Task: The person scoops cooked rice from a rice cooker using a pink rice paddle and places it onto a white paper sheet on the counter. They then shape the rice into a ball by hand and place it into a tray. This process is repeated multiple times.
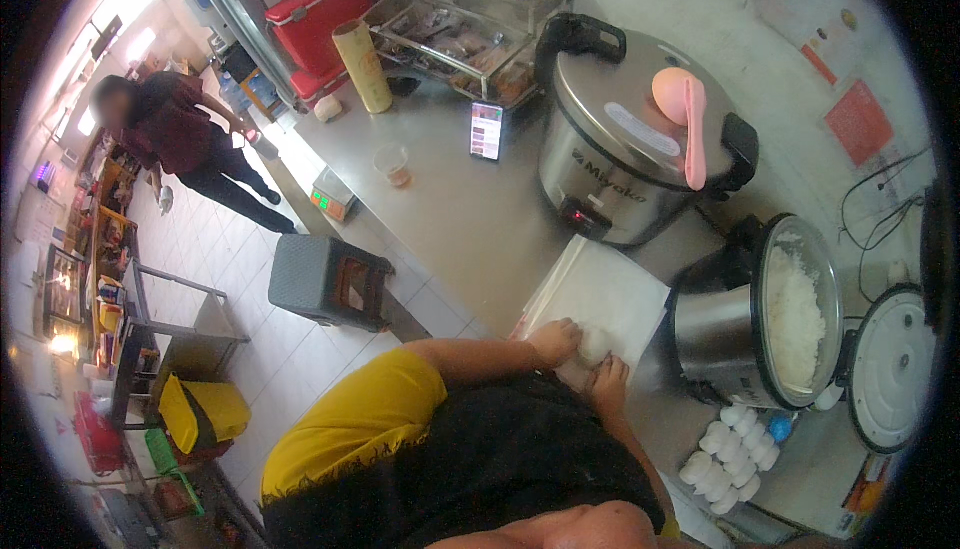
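A stack of white wrapping paper (600, 279) lies on the metal counter before me. Near its close edge sits a rounded whitish lump (595, 345), which looks like rice in a thin wrap. My left hand (555, 343) rests at the lump's left side, fingers curled on the paper. On the other side, my right hand (609, 382) touches the lump's near right with its fingertips. Whether either hand pinches the paper is too small to tell. An uncovered rice cooker (712, 339) full of white rice (795, 324) stands to the right.
A closed Miyako rice cooker (622, 144) bears a pink rice scoop (695, 129). Farther back are a propped phone (486, 133), a plastic cup (391, 165) and a wrap roll (362, 65). White bundles (731, 459) sit at right. Left are a stool (322, 279) and a standing person (180, 121).
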Tool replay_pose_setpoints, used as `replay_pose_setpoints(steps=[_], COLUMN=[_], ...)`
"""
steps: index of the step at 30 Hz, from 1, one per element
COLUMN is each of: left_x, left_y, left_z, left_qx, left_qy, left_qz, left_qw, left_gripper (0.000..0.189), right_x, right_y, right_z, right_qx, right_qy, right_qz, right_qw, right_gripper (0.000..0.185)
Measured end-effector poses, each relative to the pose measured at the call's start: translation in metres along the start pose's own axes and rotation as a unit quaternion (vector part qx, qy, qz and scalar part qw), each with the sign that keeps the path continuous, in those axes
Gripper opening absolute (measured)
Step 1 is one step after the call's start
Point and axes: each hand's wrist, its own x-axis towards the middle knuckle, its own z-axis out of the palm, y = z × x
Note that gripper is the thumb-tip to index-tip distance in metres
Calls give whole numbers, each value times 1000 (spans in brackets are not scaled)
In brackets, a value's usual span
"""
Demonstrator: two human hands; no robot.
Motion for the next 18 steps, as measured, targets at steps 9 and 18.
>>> replay_pose_setpoints(steps=[9,18], left_x=[23,33], left_y=[-9,14], left_z=[-10,-66], left_qx=[-19,-65], left_qy=[-17,99], left_qz=[7,172], left_qw=[1000,978], left_gripper=[21,32], right_x=[30,63], right_y=[-12,-49], right_z=[-24,-104], right_qx=[212,818], right_qy=[-59,17], right_qz=[275,458], right_qw=[936,348], right_gripper=[20,43])
